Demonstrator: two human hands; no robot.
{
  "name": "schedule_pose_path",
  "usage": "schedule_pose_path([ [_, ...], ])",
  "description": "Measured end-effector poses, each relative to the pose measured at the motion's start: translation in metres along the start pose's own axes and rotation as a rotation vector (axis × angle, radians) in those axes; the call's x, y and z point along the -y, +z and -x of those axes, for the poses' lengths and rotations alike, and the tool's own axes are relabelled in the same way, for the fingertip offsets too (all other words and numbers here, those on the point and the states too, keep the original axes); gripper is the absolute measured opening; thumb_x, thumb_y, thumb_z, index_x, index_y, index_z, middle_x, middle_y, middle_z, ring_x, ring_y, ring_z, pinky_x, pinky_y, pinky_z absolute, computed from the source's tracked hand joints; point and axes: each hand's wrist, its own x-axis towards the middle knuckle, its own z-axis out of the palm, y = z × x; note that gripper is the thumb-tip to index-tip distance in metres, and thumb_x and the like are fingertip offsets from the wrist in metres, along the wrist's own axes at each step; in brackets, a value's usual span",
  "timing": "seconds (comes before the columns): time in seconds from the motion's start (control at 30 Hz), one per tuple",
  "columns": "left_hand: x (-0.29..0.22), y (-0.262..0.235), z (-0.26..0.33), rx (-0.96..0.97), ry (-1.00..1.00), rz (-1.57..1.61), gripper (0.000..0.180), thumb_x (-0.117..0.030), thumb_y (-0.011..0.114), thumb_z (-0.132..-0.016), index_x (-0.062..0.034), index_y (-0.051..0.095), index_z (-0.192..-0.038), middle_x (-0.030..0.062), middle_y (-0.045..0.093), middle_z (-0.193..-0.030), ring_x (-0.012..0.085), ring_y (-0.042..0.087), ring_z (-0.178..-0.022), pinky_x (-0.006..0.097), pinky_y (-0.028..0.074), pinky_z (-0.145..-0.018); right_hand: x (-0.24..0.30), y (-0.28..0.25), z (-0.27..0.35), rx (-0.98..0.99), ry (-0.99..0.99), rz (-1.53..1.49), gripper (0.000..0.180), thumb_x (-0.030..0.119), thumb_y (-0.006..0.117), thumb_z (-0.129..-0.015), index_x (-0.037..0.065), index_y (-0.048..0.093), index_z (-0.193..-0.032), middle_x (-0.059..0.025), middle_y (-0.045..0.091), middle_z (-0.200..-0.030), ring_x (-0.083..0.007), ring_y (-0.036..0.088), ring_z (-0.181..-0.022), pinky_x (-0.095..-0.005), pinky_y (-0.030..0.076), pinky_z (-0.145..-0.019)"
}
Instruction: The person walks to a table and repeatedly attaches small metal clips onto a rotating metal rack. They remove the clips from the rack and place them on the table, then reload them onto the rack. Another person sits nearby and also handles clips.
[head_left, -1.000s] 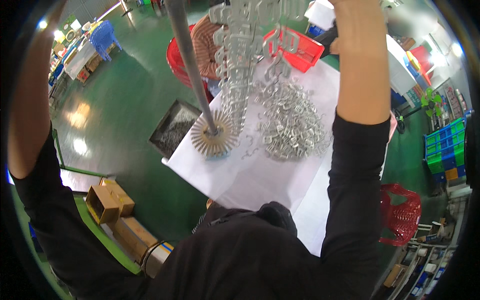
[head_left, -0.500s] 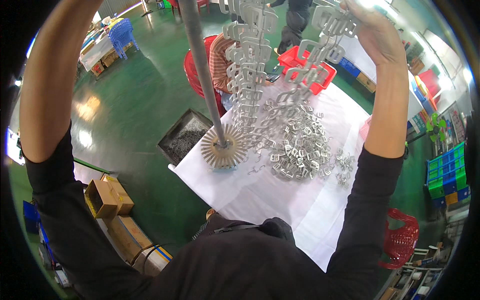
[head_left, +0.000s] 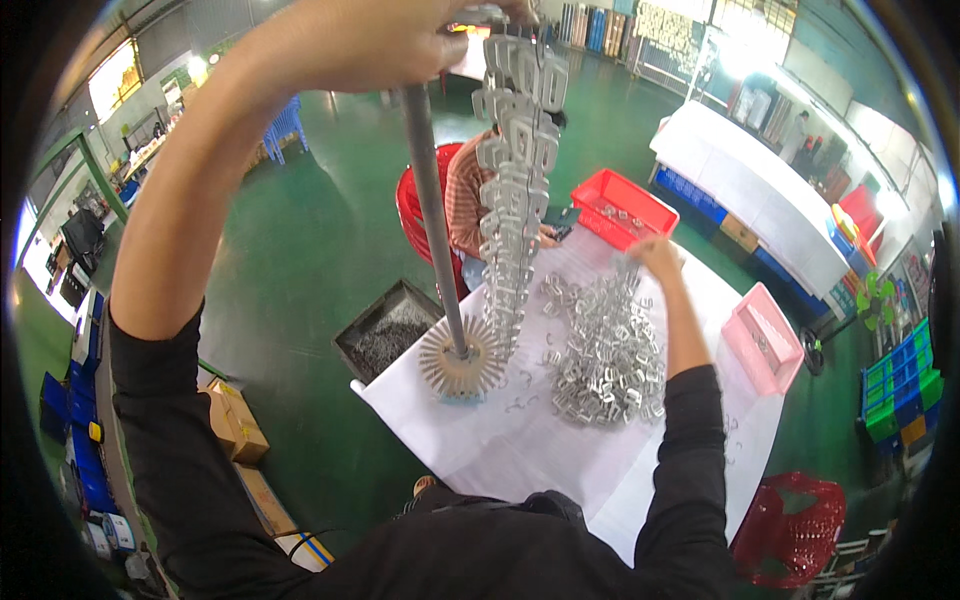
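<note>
My left hand [head_left: 385, 45] is raised at the top edge, by the upper end of a grey pole [head_left: 432, 210]. Its fingers curl by the top of a hanging string of metal buckles [head_left: 510, 200]; what they grip is partly cut off. The pole's foot carries a round disc of radial slats [head_left: 463, 358] at the table edge. My right hand [head_left: 655, 260], slightly blurred, is closed on the upper end of a bunched string of metal buckles [head_left: 622, 285]. That bunch runs down into the pile of loose-looking buckles [head_left: 605, 370] on the white-covered table [head_left: 520, 440].
A red tray [head_left: 625, 205] with a few pieces stands at the far table edge, a pink tray [head_left: 762, 340] at the right. Across the table sits a person in a striped shirt [head_left: 468, 190]. A dark bin [head_left: 385, 330] of small parts adjoins the left edge; a red chair [head_left: 790, 530] is lower right.
My right hand has come down from high up to the pile, lowering its string of buckles. My left hand has come into view at the top. The head view has shifted.
</note>
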Motion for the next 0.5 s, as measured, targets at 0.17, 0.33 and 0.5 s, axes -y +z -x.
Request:
schedule_pose_path([
  [0.17, 0.027, -0.006, 0.006, 0.007, 0.217, -0.195, 0.050, -0.008, 0.053, -0.078, -0.0062, 0.046, -0.128, 0.0165, 0.057, -0.118, 0.0324, 0.056, -0.104, 0.039, 0.045, -0.090, 0.002, 0.053, 0.039, 0.105, 0.085, 0.342, 0.032, 0.037, 0.062, -0.074, 0.009, 0.071, -0.086, -0.0168, 0.067, -0.086, -0.0325, 0.064, -0.086, -0.0432, 0.049, -0.077],
  [0.33, 0.010, -0.003, -0.010, 0.072, 0.153, -0.162, 0.058, -0.013, 0.058, -0.074, -0.0057, 0.045, -0.130, 0.0200, 0.055, -0.121, 0.0358, 0.056, -0.105, 0.040, 0.044, -0.093, 0.108, -0.049, 0.029, -0.184, -0.288, -0.228, 0.021, 0.018, 0.065, -0.081, 0.002, 0.068, -0.095, -0.0137, 0.068, -0.085, -0.0213, 0.066, -0.081, -0.0319, 0.049, -0.073],
  [0.5, 0.014, -0.001, -0.017, 0.104, 0.101, -0.367, 0.047, 0.000, 0.051, -0.074, -0.0004, 0.054, -0.120, 0.0200, 0.057, -0.117, 0.0361, 0.054, -0.107, 0.041, 0.042, -0.095, 0.282, -0.171, 0.077, -0.373, -0.619, -0.638, 0.023, 0.022, 0.064, -0.081, 0.004, 0.069, -0.096, -0.0057, 0.059, -0.077, -0.0133, 0.053, -0.069, -0.0275, 0.042, -0.065],
])
